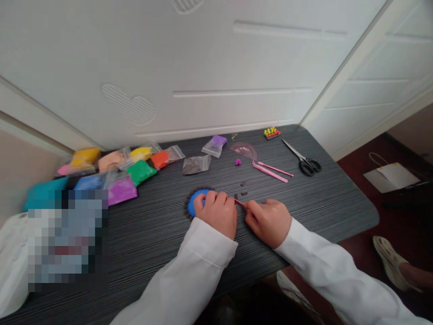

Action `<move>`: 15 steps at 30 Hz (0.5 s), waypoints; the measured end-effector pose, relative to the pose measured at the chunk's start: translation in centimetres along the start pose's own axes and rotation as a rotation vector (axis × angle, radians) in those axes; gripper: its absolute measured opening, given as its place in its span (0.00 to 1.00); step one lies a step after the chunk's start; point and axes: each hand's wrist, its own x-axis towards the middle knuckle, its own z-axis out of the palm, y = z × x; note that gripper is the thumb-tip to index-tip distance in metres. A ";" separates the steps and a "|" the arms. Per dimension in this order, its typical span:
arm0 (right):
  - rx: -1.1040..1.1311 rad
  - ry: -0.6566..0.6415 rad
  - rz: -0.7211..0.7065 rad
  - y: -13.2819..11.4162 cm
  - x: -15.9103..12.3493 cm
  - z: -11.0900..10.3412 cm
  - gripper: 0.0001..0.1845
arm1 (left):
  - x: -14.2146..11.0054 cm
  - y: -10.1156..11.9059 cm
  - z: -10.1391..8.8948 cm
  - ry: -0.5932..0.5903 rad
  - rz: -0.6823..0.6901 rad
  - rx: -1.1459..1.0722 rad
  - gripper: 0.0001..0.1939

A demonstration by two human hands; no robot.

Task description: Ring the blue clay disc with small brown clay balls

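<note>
Head view: I am looking down at a dark, streaked counter (152,243), both my white sleeves (209,253) reaching in over its near edge.
Left hand: My left hand (218,210) is lying palm down with bent fingers, covering part of a round blue disc with a dark, scalloped rim (191,204); I cannot tell whether the fingers are gripping anything underneath.
Blue disc: It is lying flat on the counter, its left side showing past my knuckles.
Right hand: My right hand (269,221) is grasping a thin red rod (239,202) between thumb and curled fingers.
Red rod: It is slanting up and leftward to my left hand; I cannot tell whether it is touching.
Dark bits: Small dark-grey pieces (244,193) are lying just beyond the rod.
Pink tools: Pink metal-looking tweezers (270,172) and a slim pink stick (275,169) are lying side by side, near a clear pink half-round protractor (244,150).
Magenta lump: A small magenta lump (237,162) is sitting just below the protractor.
Scissors: Black-handled steel scissors (302,160) are resting farther right.
Bags: A green packet (141,172) and an orange-red packet (160,159) are lying at the left.
</note>
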 end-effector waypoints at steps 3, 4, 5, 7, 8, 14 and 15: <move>0.047 0.023 0.012 0.2 -0.6 0.1 0.10 | 0.1 -0.2 -0.4 0.011 -0.013 -0.031 0.06; 0.070 0.036 0.015 0.3 -0.8 0.1 0.11 | 0.2 -0.4 -0.6 0.010 -0.025 -0.045 0.05; 0.094 0.051 0.019 0.4 -1.0 0.1 0.11 | 0.3 -0.5 -0.9 0.007 -0.041 -0.063 0.05; 0.130 0.087 0.038 0.8 -1.4 -0.1 0.11 | 0.5 -0.9 -1.3 -0.001 -0.077 -0.105 0.04; 0.130 0.110 0.064 1.2 -1.6 -0.1 0.12 | 0.7 -1.1 -1.5 -0.009 -0.095 -0.126 0.04; -0.004 0.145 0.300 4.3 -1.8 0.3 0.15 | 1.2 -1.5 -2.6 -0.076 -0.170 -0.262 0.05; -0.028 0.128 0.320 4.6 -1.7 0.4 0.16 | 1.2 -1.4 -2.8 -0.078 -0.176 -0.295 0.07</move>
